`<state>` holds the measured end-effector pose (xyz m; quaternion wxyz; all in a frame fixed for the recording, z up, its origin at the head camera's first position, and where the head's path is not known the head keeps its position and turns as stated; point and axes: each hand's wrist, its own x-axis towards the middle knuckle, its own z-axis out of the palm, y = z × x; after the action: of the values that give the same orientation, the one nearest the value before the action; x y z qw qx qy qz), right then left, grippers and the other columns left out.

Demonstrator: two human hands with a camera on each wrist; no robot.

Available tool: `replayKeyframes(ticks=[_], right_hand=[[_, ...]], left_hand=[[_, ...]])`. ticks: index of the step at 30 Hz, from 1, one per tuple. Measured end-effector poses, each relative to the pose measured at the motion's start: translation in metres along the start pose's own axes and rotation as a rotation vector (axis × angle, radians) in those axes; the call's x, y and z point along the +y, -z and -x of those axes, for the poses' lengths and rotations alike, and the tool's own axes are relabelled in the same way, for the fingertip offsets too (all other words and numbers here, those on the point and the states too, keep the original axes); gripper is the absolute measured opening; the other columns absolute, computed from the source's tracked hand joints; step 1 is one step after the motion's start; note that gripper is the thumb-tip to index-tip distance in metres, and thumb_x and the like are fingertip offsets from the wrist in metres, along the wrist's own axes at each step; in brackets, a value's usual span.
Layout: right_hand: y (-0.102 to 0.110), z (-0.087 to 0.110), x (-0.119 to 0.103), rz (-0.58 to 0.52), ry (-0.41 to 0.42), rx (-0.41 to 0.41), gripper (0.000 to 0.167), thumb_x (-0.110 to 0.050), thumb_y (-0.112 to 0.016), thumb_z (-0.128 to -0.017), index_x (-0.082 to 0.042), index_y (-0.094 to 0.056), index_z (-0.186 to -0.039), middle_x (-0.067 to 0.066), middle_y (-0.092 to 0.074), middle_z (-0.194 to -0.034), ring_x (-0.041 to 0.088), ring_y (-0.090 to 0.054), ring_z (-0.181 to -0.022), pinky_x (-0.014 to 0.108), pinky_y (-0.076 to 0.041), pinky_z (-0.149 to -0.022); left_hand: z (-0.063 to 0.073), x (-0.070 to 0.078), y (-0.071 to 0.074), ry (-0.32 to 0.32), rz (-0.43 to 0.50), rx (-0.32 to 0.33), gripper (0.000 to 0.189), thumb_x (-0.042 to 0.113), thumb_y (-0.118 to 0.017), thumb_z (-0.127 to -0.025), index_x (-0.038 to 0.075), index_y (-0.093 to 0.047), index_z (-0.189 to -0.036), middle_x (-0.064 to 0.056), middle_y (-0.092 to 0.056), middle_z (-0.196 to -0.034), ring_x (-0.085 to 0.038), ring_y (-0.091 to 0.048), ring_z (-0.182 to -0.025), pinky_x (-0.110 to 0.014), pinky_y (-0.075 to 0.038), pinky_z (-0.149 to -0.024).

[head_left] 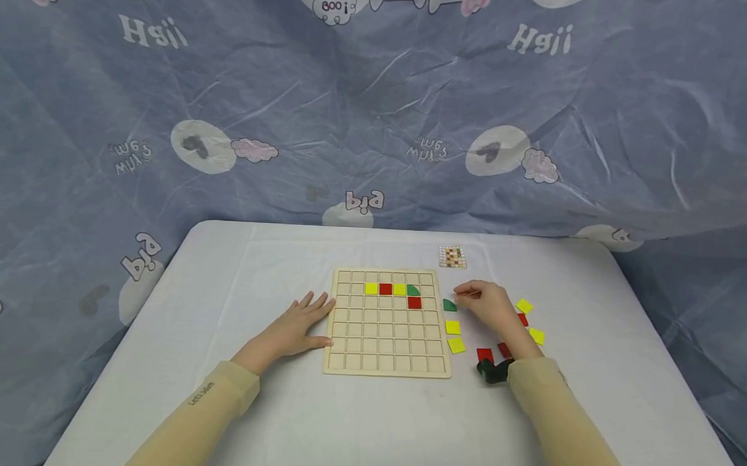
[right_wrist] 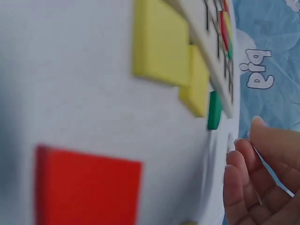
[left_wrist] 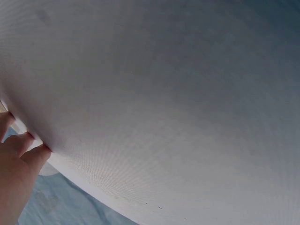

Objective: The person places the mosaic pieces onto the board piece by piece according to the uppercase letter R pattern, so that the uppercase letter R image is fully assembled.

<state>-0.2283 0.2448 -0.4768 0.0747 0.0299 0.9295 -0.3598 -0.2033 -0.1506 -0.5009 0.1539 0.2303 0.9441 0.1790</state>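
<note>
A pale wooden grid board [head_left: 368, 344] lies on the table. Its squares hold a yellow tile [head_left: 371, 288], a red tile [head_left: 385, 289], another yellow tile [head_left: 399, 290], a green quarter-round tile [head_left: 413, 290] and a second red tile [head_left: 414, 303] below it. With fingers spread, my left hand [head_left: 297, 327] touches the board's left edge. Right of the board, my right hand [head_left: 486, 304] hovers with loosely bent fingers near a loose green quarter-round tile [head_left: 449, 305]. In the right wrist view, no piece shows between thumb and fingers [right_wrist: 239, 164].
Two yellow tiles [head_left: 453, 327] lie along the board's right edge. More red and yellow tiles [head_left: 536, 336] are scattered around the right forearm, beside a dark green object [head_left: 493, 370] at the cuff. A small pattern card [head_left: 452, 256] lies behind the board. A printed blue cloth [head_left: 354, 107] hangs behind the table.
</note>
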Motion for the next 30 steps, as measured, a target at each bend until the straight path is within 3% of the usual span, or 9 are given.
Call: replayKeyframes(ticks=[6,14,24,30], right_hand=[[-0.010,0.001,0.010,0.061,0.041,-0.015,0.031,-0.022,-0.071,-0.091,-0.004,-0.071,-0.116,0.014,-0.069,-0.108,0.023,-0.062,-0.092,0.037,-0.053,-0.083],[-0.023,-0.001,0.001,0.140,0.067,-0.004,0.031,-0.020,-0.075,-0.088,-0.003,-0.072,-0.114,0.011,-0.059,-0.097,0.022,-0.052,-0.084,0.028,-0.043,-0.071],[-0.025,0.002,-0.005,0.108,0.043,0.001,0.024,-0.013,-0.074,-0.088,-0.002,-0.069,-0.108,0.012,-0.061,-0.098,0.023,-0.055,-0.088,0.032,-0.050,-0.077],[-0.021,0.005,-0.005,0.079,0.038,0.015,0.018,-0.014,-0.076,-0.086,-0.005,-0.064,-0.096,0.008,-0.065,-0.088,0.019,-0.057,-0.080,0.028,-0.049,-0.070]], left_hand=[[0.000,-0.001,0.000,-0.001,0.000,-0.003,0.085,0.051,-0.065,-0.090,0.014,-0.028,-0.156,-0.012,-0.020,-0.164,-0.040,-0.009,-0.152,-0.058,-0.012,-0.122],[0.001,-0.001,0.000,-0.005,0.005,0.002,0.084,0.050,-0.066,-0.090,0.014,-0.028,-0.156,-0.012,-0.020,-0.164,-0.040,-0.009,-0.152,-0.059,-0.012,-0.122],[0.001,0.002,0.003,-0.014,0.010,0.003,0.084,0.048,-0.067,-0.090,0.013,-0.029,-0.156,-0.013,-0.021,-0.163,-0.042,-0.010,-0.152,-0.060,-0.013,-0.122],[0.002,0.002,0.003,-0.015,0.016,0.006,0.083,0.048,-0.066,-0.090,0.013,-0.029,-0.156,-0.014,-0.021,-0.163,-0.042,-0.010,-0.151,-0.060,-0.014,-0.121]])
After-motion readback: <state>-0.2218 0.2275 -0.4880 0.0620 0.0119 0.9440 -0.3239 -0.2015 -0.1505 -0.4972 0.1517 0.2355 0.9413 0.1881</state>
